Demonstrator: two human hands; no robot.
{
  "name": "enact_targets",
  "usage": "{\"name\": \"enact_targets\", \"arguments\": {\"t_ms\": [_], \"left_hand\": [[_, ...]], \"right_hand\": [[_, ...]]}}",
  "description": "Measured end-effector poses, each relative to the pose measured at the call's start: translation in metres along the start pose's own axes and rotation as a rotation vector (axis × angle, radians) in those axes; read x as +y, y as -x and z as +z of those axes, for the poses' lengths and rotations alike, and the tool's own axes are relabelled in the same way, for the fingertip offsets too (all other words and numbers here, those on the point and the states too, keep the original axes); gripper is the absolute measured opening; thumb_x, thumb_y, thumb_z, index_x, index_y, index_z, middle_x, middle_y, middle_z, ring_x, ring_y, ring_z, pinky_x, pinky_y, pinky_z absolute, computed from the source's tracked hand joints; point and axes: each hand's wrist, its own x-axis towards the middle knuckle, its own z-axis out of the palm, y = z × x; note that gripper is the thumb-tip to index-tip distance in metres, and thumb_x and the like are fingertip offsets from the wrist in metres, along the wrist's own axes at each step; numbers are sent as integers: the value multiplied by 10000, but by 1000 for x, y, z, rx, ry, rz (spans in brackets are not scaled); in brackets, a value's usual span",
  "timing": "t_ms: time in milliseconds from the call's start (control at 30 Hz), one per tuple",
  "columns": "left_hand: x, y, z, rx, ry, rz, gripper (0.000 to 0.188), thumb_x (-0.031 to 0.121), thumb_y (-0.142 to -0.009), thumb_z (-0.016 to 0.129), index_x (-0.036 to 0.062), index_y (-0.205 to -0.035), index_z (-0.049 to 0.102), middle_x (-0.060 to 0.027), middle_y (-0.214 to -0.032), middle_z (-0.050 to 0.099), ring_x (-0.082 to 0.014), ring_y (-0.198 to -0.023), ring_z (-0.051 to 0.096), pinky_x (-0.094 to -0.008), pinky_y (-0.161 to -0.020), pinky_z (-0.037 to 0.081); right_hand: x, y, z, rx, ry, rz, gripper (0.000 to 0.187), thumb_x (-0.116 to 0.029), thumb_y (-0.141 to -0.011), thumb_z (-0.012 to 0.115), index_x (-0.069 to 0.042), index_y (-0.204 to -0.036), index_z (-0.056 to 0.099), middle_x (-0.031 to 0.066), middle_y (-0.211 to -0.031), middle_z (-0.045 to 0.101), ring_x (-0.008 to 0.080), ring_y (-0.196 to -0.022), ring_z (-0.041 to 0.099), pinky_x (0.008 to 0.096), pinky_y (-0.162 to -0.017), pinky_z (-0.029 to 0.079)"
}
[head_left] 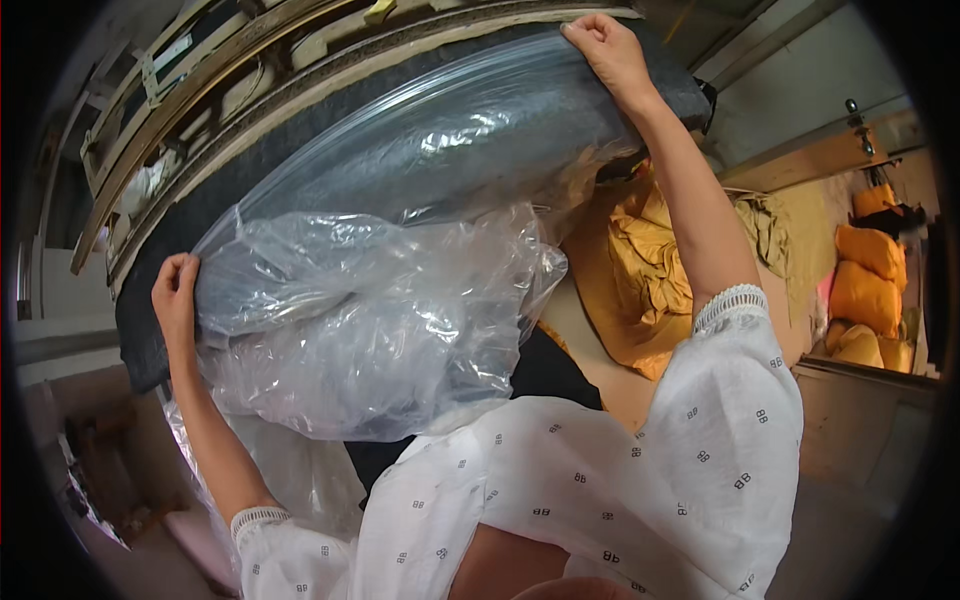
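Note:
A large transparent plastic sheet is stretched between my two hands, its far edge running taut from one to the other. My left hand pinches the edge's left end, fingers closed. Farther off to the right, my right hand grips the other end in a closed fist, arm extended. Under the taut part lies a dark grey padded surface. The near part of the sheet is bunched and wrinkled, hanging toward my lap. I cannot tell whether it is a single layer or a bag.
Wooden rails run along the far side behind the dark surface. To the right lie crumpled yellow fabric and olive cloth. Orange stuffed bundles are stacked at the far right. More plastic hangs below my left forearm.

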Motion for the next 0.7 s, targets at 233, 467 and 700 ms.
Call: {"name": "enact_targets", "arguments": {"t_ms": [233,467,700], "left_hand": [[11,-6,9,25,61,-28,136,150,-845,635,20,-829,596,55,-768,527,-32,-747,457,-167,-682,361],[9,-18,12,62,-80,91,189,217,-839,649,31,-846,618,52,-762,530,-41,-718,443,-165,-668,354],[0,-17,9,110,-71,52,225,254,-825,669,38,-888,655,42,-798,587,-43,-747,494,-171,-696,381]], "right_hand": [[11,11,18,47,522,-72,287,-372,-757,679,-97,-827,629,3,-626,548,127,-607,531,285,-578,425],[-1,4,4,-95,-134,2,244,-203,-796,673,-32,-892,527,25,-809,532,117,-740,495,252,-666,429],[-43,129,-22,-129,-51,11,162,-231,-882,567,-71,-889,551,-34,-787,513,61,-705,470,212,-646,398]]}}
